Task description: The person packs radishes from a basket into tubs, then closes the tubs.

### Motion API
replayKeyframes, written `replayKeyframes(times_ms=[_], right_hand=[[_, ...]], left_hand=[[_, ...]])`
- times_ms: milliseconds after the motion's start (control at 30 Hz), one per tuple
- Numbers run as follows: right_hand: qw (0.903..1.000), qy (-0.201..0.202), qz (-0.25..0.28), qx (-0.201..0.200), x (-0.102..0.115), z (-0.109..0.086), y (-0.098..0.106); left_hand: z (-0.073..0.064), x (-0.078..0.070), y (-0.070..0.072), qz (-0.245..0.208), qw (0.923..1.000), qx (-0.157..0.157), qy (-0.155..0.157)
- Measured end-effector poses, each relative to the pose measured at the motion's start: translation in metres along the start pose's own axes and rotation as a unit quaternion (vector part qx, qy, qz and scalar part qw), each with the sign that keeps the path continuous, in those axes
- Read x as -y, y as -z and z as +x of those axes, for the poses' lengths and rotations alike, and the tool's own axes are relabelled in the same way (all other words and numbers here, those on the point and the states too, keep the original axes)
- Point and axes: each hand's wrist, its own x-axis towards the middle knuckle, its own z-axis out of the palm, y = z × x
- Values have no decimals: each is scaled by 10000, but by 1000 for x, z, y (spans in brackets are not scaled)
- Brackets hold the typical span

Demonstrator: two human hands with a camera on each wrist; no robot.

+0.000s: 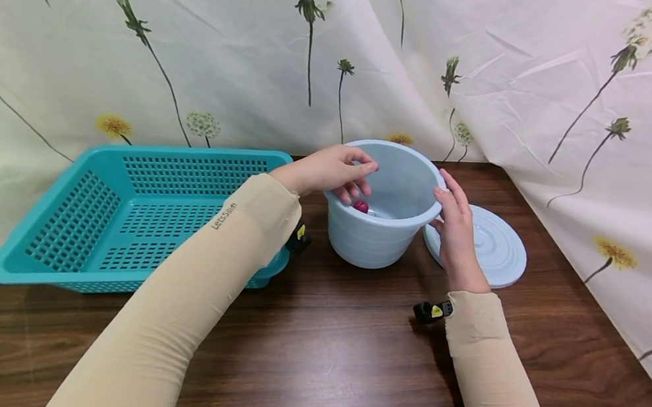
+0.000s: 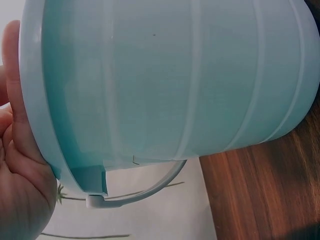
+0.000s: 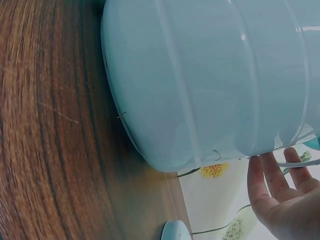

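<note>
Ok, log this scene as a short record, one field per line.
Container: pale blue bucket, upright, uncovered
Contents: small round red object, type unclear
Left hand: over the rim
Right hand: touching the bucket's right side
Lid: on table, right of bucket
Basket: teal, perforated, left of bucket

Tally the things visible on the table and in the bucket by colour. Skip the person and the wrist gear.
Teal: 1 (basket)
Light blue: 2 (bucket, lid)
Red: 1 (small round thing in the bucket)
Total: 4
</note>
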Motion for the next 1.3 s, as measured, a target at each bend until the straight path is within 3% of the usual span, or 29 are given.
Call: replayKeyframes(times_ms=[333,500,600,700,833,1000,1133,1300], right_hand=[[10000,-12,-47,-7,-1,-1,0],[10000,-53,-6,-68,0,-2,4],[10000,-56,25,-26,1,-2,4],[10000,-28,43,37,0,0,2],[10000,26,60,36,0,2,0],[9999,42,89,30,-1,2,-1],[9999,10,100,-23,-1,2,-1],[9999,-25,146,-34,-1,2,0]], left_hand=[[-2,1,-2,-68,9999,-78,-86],[-2,6,-3,-431,9982,-183,-374],[-6,10,2,-716,9954,-296,-564],[-14,16,14,-792,9933,-627,-564],[-21,30,33,-744,9906,-1092,-342],[-31,58,58,-313,9904,-1346,63],[-38,83,75,165,9905,-1278,471],[-48,111,90,602,9884,-939,1028]])
